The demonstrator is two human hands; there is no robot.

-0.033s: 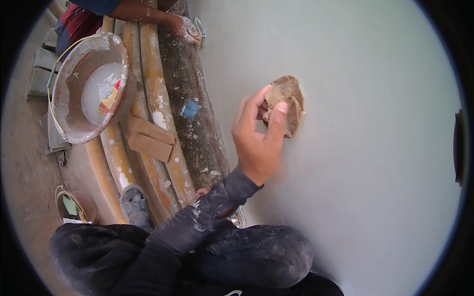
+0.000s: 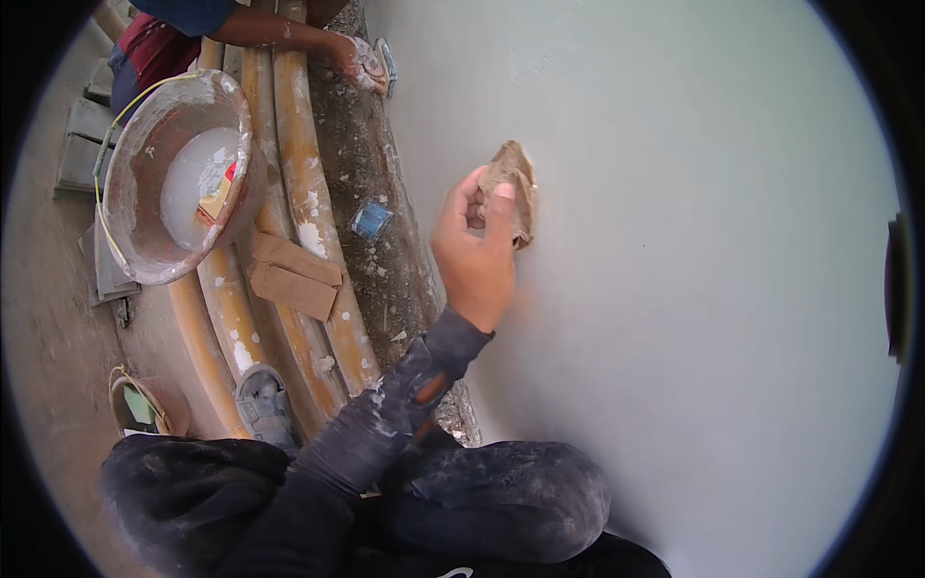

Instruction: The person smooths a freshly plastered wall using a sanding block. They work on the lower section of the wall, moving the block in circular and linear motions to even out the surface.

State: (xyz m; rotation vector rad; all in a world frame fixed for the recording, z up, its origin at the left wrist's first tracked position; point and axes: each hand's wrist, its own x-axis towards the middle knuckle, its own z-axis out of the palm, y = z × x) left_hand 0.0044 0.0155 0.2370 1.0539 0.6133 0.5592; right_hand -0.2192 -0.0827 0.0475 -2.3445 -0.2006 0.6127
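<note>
Brown paper (image 2: 523,197), seemingly one sheet, in one hand (image 2: 474,262)

Wide fisheye view downward from head height.

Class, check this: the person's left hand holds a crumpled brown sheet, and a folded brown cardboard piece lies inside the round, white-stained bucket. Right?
No: the folded brown cardboard piece lies on the yellowish, paint-spotted poles, outside the bucket, as the head view shows. The left hand does hold the crumpled brown sheet.
</note>
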